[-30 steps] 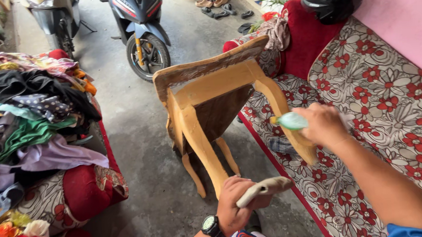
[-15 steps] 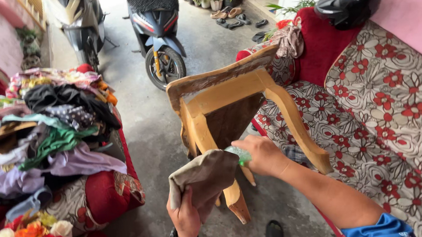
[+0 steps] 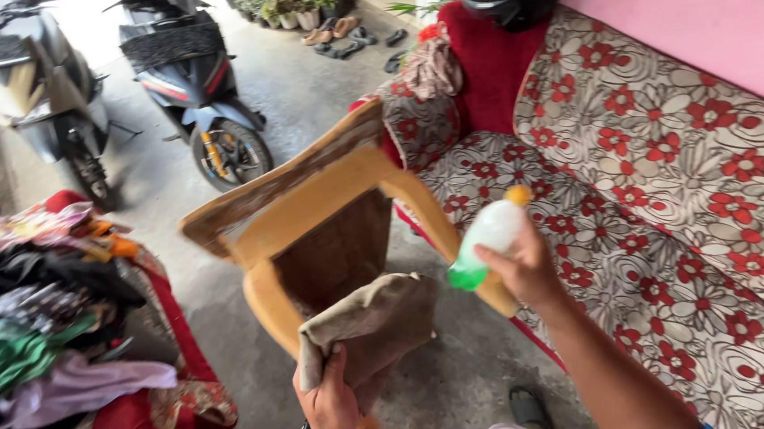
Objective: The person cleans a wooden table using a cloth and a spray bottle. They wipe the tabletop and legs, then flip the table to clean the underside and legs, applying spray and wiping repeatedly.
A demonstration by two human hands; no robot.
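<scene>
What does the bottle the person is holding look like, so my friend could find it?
Start at the long flowered sofa on the right, then look at the wooden stool tipped up beside it. The right hand holds the bottle over the stool's leg. It is the only small white bottle, with green liquid inside and an orange cap.

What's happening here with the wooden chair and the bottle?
A person stands over a tipped wooden chair on a concrete floor beside a floral sofa. The left hand grips a brown cloth held against the chair frame. The right hand holds up a small pale bottle with green liquid and an orange cap. A heap of clothes lies to the left, and two scooters are parked behind.
</scene>
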